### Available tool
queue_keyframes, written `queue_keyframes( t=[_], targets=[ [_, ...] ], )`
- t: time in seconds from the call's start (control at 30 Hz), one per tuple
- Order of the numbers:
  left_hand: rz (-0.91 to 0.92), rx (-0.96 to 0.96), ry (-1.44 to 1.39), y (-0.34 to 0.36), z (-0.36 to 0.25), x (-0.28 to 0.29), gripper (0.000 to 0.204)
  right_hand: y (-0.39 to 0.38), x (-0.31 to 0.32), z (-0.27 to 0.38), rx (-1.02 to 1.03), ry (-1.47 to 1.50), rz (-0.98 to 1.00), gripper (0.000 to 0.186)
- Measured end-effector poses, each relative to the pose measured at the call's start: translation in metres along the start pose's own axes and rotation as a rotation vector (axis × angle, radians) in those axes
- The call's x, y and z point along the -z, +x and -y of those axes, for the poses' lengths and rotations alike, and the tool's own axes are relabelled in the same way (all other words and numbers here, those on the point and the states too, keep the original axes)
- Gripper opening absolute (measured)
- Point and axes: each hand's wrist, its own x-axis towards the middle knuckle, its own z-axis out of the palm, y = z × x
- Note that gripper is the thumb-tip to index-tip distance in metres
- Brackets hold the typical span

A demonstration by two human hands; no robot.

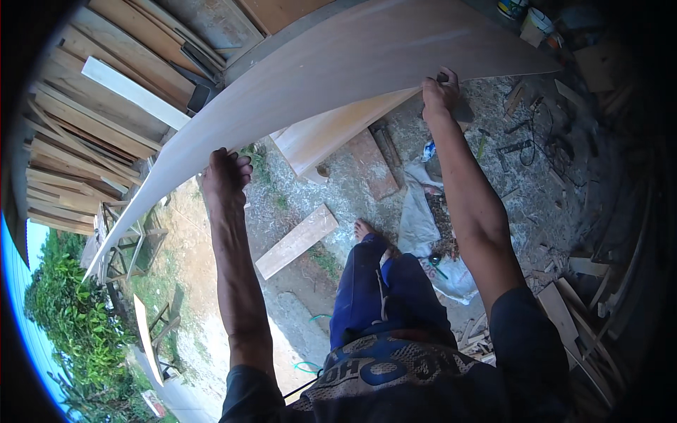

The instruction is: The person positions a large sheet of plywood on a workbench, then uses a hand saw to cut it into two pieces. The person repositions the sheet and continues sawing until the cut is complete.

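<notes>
A large, thin sheet of plywood (331, 67) spans the upper part of the view, its surface pale grey-brown and bowed by the lens. Its near edge is in both my hands. My left hand (227, 171) is closed around that edge left of the middle, fingers curled. Farther right, my right hand (440, 92) grips the same edge, the thumb side on the near face. Beneath the sheet, a lighter yellowish wooden panel (331, 130) shows in part; the sheet hides the rest.
Long boards (77, 151) are stacked at the left. A loose plank (297, 241) lies by my bare foot (363, 228). White sacking (417, 215) and a reddish board (374, 166) are on the shavings-strewn ground. Wood scraps (578, 317) and a dark cord (537, 134) lie at the right.
</notes>
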Motion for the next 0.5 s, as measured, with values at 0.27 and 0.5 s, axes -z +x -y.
queue_keyframes(
  t=[0.27, 0.5],
  targets=[
    [0.028, -0.077, -0.008, -0.001, -0.035, 0.017, 0.026, -0.002, -0.017, 0.057, 0.027, 0.073, 0.092, 0.044],
    [-0.042, -0.011, 0.039, -0.017, -0.018, 0.031, 0.029, -0.015, -0.020, 0.036, 0.043, 0.047, 0.063, 0.043]
  ],
)
